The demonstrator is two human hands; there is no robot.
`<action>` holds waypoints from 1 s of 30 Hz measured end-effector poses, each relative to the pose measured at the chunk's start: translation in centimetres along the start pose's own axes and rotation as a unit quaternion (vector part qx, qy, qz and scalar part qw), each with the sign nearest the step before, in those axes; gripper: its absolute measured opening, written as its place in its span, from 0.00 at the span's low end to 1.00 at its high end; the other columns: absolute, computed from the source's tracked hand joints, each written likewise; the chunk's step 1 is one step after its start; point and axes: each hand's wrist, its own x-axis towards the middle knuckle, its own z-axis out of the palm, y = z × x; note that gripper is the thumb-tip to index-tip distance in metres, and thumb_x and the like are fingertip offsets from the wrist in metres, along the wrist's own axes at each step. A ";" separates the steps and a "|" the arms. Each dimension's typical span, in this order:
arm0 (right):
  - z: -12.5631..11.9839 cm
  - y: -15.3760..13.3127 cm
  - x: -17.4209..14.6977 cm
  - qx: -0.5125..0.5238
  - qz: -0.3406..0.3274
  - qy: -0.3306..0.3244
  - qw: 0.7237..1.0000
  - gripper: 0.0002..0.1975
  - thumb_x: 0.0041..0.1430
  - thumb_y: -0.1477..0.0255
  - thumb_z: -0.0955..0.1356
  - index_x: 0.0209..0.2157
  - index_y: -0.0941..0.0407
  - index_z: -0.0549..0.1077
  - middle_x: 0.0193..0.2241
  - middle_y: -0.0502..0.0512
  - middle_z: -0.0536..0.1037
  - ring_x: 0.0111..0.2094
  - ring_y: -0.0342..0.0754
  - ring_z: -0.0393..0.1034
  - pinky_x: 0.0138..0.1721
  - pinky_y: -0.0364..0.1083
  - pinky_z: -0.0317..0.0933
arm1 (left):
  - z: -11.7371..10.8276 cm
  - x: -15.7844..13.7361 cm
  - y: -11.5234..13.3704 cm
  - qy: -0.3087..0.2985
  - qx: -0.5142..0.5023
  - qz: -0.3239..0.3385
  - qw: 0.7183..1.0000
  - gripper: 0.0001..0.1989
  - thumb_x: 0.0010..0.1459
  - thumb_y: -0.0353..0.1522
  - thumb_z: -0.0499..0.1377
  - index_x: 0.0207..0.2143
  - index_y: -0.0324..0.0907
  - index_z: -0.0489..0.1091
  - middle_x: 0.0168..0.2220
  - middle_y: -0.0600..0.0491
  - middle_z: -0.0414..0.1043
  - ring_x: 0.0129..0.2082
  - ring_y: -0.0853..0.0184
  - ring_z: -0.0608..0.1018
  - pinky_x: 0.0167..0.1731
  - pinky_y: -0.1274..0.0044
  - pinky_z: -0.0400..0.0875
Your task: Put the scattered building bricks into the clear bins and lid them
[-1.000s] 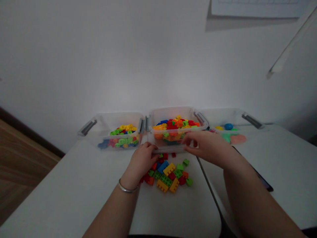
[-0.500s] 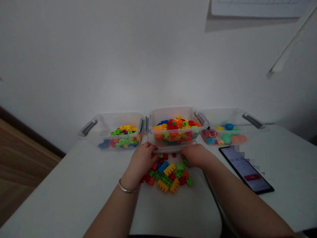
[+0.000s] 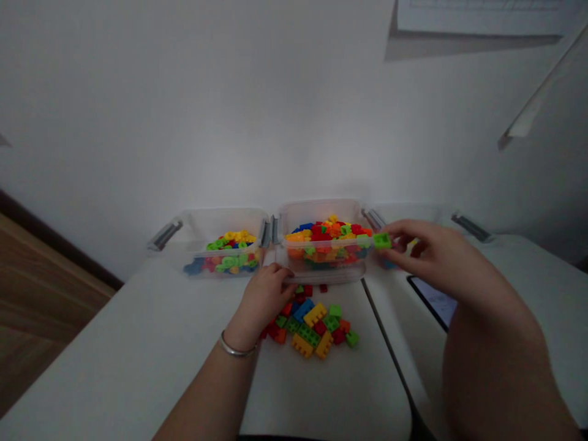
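My right hand (image 3: 420, 245) is raised at the right of the middle box, pinching a small green toy brick (image 3: 382, 241) between thumb and fingertips. My left hand (image 3: 266, 297) rests by the left edge of a brick pile, at the front of the middle box; its bent fingers show only in part, thumb and forefinger apart. Yellow, green, red, orange and blue bricks lie loose in the pile, among them a yellow brick (image 3: 315, 315) and a blue brick (image 3: 303, 310). The clear middle box (image 3: 321, 208) holds many mixed bricks.
A clear left box (image 3: 220, 217) contains colourful pieces. The right box (image 3: 408, 212) is partly hidden behind my right hand. A phone (image 3: 432, 303) lies under my right forearm. A seam (image 3: 388, 337) runs along the table, and a wall stands behind the boxes.
My right hand has lifted from the right side of the pile, up and to the right, with a green brick now in its fingers. My left hand has barely moved.
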 end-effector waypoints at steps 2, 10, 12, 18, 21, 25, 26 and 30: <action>0.3 0.2 0.2 0.046 0.011 0.147 0.988 0.13 0.55 0.62 0.69 0.39 0.53 0.76 0.31 0.52 0.77 0.27 0.46 0.70 0.27 0.45 0.64 | 0.0 0.0 0.0 0.004 -0.001 -0.001 1.000 0.12 0.62 0.34 0.58 0.45 0.40 0.76 0.44 0.45 0.74 0.44 0.59 0.76 0.47 0.70 0.69; 5.8 0.7 3.1 0.032 -0.014 0.397 0.917 0.11 0.56 0.64 0.68 0.39 0.53 0.74 0.34 0.54 0.75 0.38 0.51 0.69 0.43 0.52 0.63 | 0.2 0.0 -0.4 0.019 -0.009 0.005 1.000 0.12 0.62 0.35 0.58 0.44 0.40 0.76 0.43 0.45 0.74 0.44 0.60 0.76 0.47 0.71 0.69; 7.0 1.0 3.7 0.009 -0.003 0.378 0.926 0.12 0.57 0.64 0.67 0.41 0.53 0.75 0.38 0.56 0.76 0.43 0.53 0.68 0.48 0.55 0.61 | 0.2 -0.1 -0.3 0.020 -0.008 0.007 1.000 0.12 0.62 0.35 0.58 0.44 0.40 0.76 0.43 0.45 0.74 0.44 0.60 0.76 0.47 0.70 0.69; 8.6 2.1 4.4 -0.054 0.014 0.296 0.954 0.25 0.56 0.64 0.67 0.55 0.53 0.69 0.53 0.63 0.71 0.56 0.59 0.60 0.57 0.61 0.51 | 0.0 -0.1 -0.1 0.015 -0.008 0.004 1.000 0.12 0.61 0.33 0.58 0.44 0.39 0.76 0.43 0.45 0.74 0.45 0.59 0.76 0.49 0.69 0.69; 8.0 2.6 4.2 -0.058 -0.005 0.298 0.953 0.26 0.56 0.64 0.67 0.56 0.54 0.67 0.54 0.63 0.71 0.56 0.60 0.61 0.58 0.62 0.51 | 0.0 -0.1 0.0 0.013 -0.007 0.000 1.000 0.12 0.61 0.34 0.58 0.44 0.39 0.76 0.43 0.45 0.74 0.44 0.59 0.76 0.48 0.69 0.69; 5.9 1.6 3.3 -0.055 -0.035 0.312 0.948 0.24 0.56 0.65 0.67 0.54 0.54 0.67 0.51 0.62 0.72 0.53 0.59 0.64 0.55 0.61 0.55 | 0.0 -0.1 0.0 0.011 -0.006 0.002 1.000 0.12 0.62 0.35 0.58 0.44 0.40 0.76 0.44 0.45 0.75 0.43 0.59 0.76 0.46 0.70 0.70; 5.3 1.1 3.0 -0.052 -0.040 0.316 0.946 0.24 0.55 0.65 0.68 0.54 0.53 0.67 0.50 0.62 0.73 0.52 0.59 0.65 0.54 0.61 0.56 | 0.0 -0.1 0.0 0.012 -0.005 0.002 1.000 0.12 0.62 0.35 0.57 0.44 0.40 0.76 0.44 0.45 0.74 0.44 0.60 0.76 0.46 0.70 0.70; 3.1 -1.4 1.5 -0.022 -0.051 0.334 0.941 0.21 0.55 0.67 0.68 0.52 0.52 0.69 0.45 0.58 0.75 0.44 0.54 0.69 0.46 0.56 0.63 | 0.0 -0.1 0.0 0.018 -0.001 0.003 1.000 0.12 0.62 0.35 0.57 0.44 0.40 0.76 0.43 0.45 0.74 0.44 0.59 0.76 0.47 0.70 0.70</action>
